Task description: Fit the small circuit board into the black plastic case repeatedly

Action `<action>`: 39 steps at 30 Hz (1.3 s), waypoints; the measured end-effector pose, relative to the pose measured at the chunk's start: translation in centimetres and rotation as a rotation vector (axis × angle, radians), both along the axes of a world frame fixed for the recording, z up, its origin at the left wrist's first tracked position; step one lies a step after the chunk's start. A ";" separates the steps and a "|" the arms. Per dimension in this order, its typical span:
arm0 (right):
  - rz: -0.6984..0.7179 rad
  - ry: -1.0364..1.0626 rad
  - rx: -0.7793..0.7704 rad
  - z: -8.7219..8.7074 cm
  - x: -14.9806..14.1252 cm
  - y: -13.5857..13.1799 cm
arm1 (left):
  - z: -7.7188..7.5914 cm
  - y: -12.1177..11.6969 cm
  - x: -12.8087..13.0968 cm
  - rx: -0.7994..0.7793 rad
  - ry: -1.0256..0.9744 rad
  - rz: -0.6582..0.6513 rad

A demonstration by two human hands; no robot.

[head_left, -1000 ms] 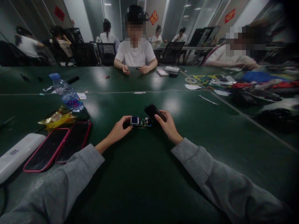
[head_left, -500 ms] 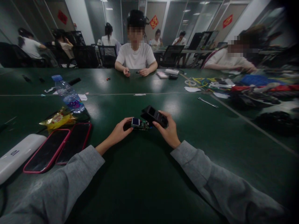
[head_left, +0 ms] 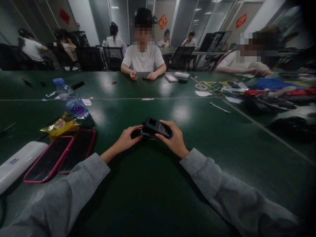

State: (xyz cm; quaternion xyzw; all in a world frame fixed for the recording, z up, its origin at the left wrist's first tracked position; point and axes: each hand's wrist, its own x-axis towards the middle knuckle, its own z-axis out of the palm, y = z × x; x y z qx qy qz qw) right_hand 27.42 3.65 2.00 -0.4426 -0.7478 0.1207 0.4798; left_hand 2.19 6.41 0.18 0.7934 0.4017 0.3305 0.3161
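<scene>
My right hand (head_left: pixel 172 136) is closed around a black plastic casing (head_left: pixel 158 126) with a rectangular window and small openings in its face. Beneath the casing lies a circuit board (head_left: pixel 150 136), mostly covered, its lower edge still showing. Thumb and fingers of my left hand (head_left: pixel 129 136) pinch the board's left end. The casing sits tilted over the board, and I cannot tell whether the two are fully joined. Both hands are above the middle of the green table (head_left: pixel 148 184).
Left of my hands are two red-edged phones (head_left: pixel 50 158), a white oblong device (head_left: pixel 21 164), a yellow wrapper (head_left: pixel 59 126) and a leaning plastic bottle (head_left: pixel 71 100). A wrench (head_left: pixel 219 107) and tangled cables (head_left: pixel 214 86) lie to the right. A person (head_left: pixel 143 56) sits opposite.
My right hand has brought the black casing left and down over the circuit board, covering its small screen. My left hand has stayed nearly in place.
</scene>
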 end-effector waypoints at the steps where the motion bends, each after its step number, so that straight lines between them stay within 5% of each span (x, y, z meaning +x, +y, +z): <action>1: 0.008 -0.007 0.002 0.0 0.0 0.0 | -0.1 0.0 0.0 0.003 -0.001 0.002; 22: 0.223 -0.183 -0.123 -0.3 -0.3 0.6 | 0.4 -0.3 0.1 -0.011 0.012 -0.024; 39: 0.317 -0.390 -0.015 -0.7 -0.5 0.8 | 1.1 -0.8 0.5 -0.007 0.074 0.022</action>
